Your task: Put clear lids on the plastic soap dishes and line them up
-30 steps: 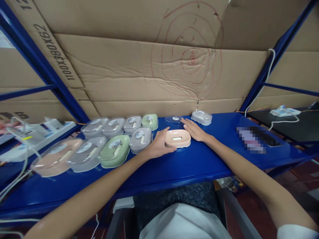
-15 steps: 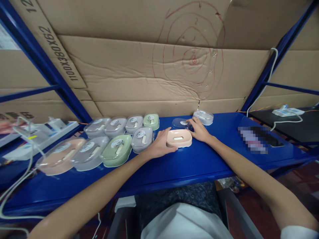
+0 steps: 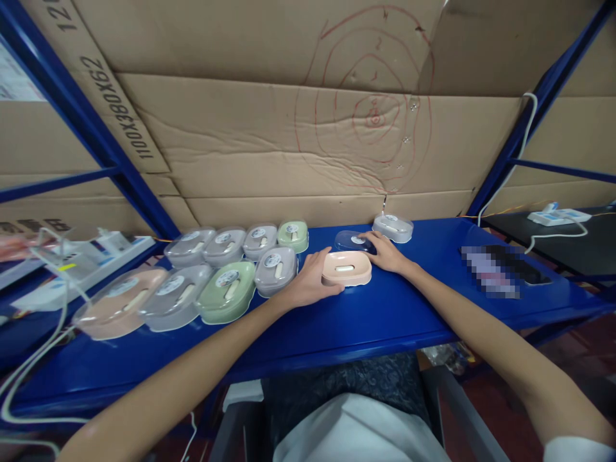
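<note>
The peach plastic case [image 3: 349,276] sits upright on the blue shelf [image 3: 385,321], its left end set between the thumb and fingers of the left hand [image 3: 307,284]. The thumb lies along the near side and the fingers reach round the far left corner, so the hand is closed about that end. The case's long axis runs left to right, and the slot in its top, holding a pale bar [image 3: 344,269], runs the same way.

Just behind it lies a clear oval lid [image 3: 347,241], also lengthwise left to right. The bent fingers of the right hand [image 3: 389,255] are at the lid's right end; whether they pinch its edge or merely rest there, I cannot tell.

The lid bears a round white label [image 3: 357,240], its print too small to read. On the cardboard [image 3: 231,115] behind, "1100X380X62" is printed along a slanting strip, and red rings [image 3: 375,119] are hand-drawn.
</note>
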`<state>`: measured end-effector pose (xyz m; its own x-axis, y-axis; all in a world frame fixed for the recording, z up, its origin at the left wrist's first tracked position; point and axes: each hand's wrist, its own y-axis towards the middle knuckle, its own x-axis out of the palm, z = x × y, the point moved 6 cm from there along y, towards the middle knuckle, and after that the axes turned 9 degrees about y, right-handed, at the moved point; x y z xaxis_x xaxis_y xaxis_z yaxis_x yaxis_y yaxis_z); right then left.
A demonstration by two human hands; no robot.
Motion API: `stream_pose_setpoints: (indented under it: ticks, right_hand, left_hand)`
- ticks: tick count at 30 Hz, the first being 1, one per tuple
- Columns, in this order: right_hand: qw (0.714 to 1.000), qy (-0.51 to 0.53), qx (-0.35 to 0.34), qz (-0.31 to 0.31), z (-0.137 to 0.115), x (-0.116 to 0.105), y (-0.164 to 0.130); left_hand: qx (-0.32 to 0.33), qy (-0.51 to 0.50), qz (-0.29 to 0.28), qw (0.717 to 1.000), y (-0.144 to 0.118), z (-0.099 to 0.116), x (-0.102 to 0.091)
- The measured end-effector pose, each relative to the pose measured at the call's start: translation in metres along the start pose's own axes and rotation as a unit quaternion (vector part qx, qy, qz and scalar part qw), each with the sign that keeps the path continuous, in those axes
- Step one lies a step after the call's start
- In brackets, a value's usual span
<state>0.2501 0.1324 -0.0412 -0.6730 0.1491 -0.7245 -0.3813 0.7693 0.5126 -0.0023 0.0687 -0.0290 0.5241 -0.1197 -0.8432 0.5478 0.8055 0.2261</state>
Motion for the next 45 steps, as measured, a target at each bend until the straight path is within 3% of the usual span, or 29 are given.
stream_pose_setpoints:
  ticks: [3, 7, 10, 13, 20, 28, 45]
  right_hand:
    - [0.997, 0.039, 0.026, 0.055, 0.001, -0.008, 0.002]
    - [0.971, 0.193, 0.080, 0.113, -0.001, -0.019, 0.005]
    - [0.945, 0.290, 0.092, 0.118, -0.012, -0.026, 0.003]
    - [0.939, 0.325, 0.069, 0.086, -0.032, -0.031, 0.001]
    - [0.950, 0.307, -0.031, 0.044, -0.061, -0.024, -0.004]
    - [0.965, 0.250, -0.076, 0.035, -0.075, -0.020, -0.008]
    - [0.967, 0.240, -0.082, 0.000, -0.069, -0.012, -0.010]
  left_hand:
    - [0.003, 0.006, 0.000, 1.000, -0.001, 0.002, -0.001]
    - [0.008, -0.008, 0.007, 1.000, -0.001, 0.004, -0.003]
    - [0.012, -0.041, 0.023, 0.999, 0.000, -0.001, -0.003]
    - [0.017, -0.079, 0.038, 0.996, 0.003, -0.005, -0.002]
    - [-0.004, -0.080, 0.042, 0.996, 0.004, -0.008, -0.002]
    - [-0.005, -0.061, 0.041, 0.997, 0.005, -0.016, 0.000]
    - [0.005, -0.033, 0.047, 0.998, 0.007, -0.015, 0.002]
